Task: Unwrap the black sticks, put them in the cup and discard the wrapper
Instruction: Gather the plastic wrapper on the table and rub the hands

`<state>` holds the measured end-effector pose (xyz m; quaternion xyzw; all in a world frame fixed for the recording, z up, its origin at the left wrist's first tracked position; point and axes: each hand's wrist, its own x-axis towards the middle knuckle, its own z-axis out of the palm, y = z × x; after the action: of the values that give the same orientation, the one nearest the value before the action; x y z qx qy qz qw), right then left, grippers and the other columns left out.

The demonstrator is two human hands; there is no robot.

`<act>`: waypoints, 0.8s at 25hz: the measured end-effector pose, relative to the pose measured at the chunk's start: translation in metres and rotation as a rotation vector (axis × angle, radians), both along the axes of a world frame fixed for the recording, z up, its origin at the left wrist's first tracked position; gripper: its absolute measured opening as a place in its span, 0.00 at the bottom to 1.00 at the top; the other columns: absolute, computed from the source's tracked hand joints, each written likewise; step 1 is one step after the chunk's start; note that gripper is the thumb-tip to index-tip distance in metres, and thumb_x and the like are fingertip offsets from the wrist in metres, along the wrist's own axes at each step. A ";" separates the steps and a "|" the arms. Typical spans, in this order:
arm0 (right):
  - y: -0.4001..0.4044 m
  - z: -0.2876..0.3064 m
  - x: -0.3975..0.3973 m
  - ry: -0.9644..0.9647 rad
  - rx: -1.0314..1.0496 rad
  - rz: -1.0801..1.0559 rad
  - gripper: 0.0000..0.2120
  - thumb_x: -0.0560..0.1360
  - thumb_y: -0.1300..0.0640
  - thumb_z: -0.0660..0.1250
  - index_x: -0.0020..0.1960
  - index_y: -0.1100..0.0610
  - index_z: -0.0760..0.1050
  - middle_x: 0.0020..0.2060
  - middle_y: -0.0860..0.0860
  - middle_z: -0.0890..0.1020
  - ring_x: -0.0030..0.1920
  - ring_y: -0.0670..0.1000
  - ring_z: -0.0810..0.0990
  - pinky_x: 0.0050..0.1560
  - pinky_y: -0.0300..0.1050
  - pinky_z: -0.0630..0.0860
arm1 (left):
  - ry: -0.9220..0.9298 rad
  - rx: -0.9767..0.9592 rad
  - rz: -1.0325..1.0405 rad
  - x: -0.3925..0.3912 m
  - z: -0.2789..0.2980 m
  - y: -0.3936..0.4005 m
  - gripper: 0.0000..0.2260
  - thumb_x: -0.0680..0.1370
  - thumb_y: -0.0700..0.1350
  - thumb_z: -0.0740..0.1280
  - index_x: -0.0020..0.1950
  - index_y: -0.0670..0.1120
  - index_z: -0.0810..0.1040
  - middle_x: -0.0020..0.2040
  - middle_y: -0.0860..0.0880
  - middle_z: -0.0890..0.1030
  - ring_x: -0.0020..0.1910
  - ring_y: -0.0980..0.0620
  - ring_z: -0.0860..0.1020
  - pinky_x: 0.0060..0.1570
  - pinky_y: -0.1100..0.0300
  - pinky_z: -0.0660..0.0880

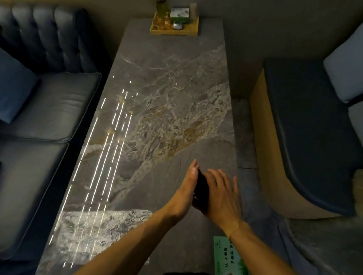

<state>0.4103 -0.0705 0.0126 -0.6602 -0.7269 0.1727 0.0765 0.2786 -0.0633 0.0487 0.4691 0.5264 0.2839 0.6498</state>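
A dark bundle, the black sticks (201, 190), is pressed between my two palms above the near right part of the marble table (169, 103). My left hand (185, 192) stands on edge at the bundle's left, fingers straight and pointing away. My right hand (223, 195) lies flat against the bundle's right side with fingers spread. Most of the bundle is hidden between the hands; whether a wrapper is on it cannot be told. No cup is in view.
A green printed card (233, 267) lies at the table's near right corner. A wooden tray (174, 31) with a plant, a small box and other items stands at the far end. A dark sofa (31, 102) runs along the left, a cushioned bench (310, 141) along the right.
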 end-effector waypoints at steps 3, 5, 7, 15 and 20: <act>-0.001 0.003 -0.001 0.011 -0.001 -0.022 0.38 0.68 0.36 0.64 0.72 0.50 0.57 0.73 0.49 0.65 0.76 0.54 0.56 0.74 0.67 0.53 | 0.027 0.051 0.032 0.010 0.004 0.001 0.33 0.77 0.65 0.46 0.79 0.54 0.45 0.81 0.50 0.47 0.79 0.52 0.49 0.78 0.47 0.48; -0.001 0.003 -0.001 0.009 0.000 -0.029 0.38 0.66 0.35 0.63 0.71 0.49 0.57 0.72 0.49 0.65 0.76 0.55 0.57 0.73 0.67 0.54 | 0.023 0.046 0.072 0.011 0.005 0.001 0.33 0.77 0.65 0.46 0.80 0.54 0.46 0.81 0.49 0.49 0.79 0.51 0.51 0.78 0.47 0.50; -0.001 0.002 0.000 0.002 -0.007 -0.043 0.41 0.64 0.30 0.62 0.70 0.48 0.58 0.72 0.48 0.66 0.75 0.55 0.58 0.73 0.67 0.54 | 0.009 0.010 0.138 0.005 0.001 0.001 0.31 0.79 0.64 0.46 0.80 0.54 0.50 0.80 0.48 0.56 0.78 0.49 0.58 0.76 0.47 0.56; -0.013 -0.002 0.016 0.081 -0.084 -0.076 0.55 0.59 0.21 0.56 0.77 0.46 0.44 0.77 0.50 0.57 0.77 0.57 0.50 0.73 0.65 0.56 | 0.072 -0.098 0.192 -0.031 -0.022 -0.027 0.25 0.81 0.63 0.48 0.72 0.53 0.67 0.65 0.51 0.74 0.65 0.50 0.72 0.65 0.52 0.64; -0.050 0.006 0.046 0.187 -0.146 -0.147 0.55 0.63 0.24 0.61 0.78 0.49 0.41 0.79 0.50 0.50 0.78 0.54 0.47 0.75 0.58 0.54 | 0.309 0.018 0.025 -0.067 -0.034 -0.057 0.16 0.77 0.63 0.58 0.58 0.59 0.77 0.56 0.57 0.80 0.56 0.60 0.78 0.51 0.66 0.72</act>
<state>0.4558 -0.1207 0.0189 -0.6965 -0.6519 0.2797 0.1082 0.2112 -0.1206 0.0146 0.5062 0.6233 0.2213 0.5534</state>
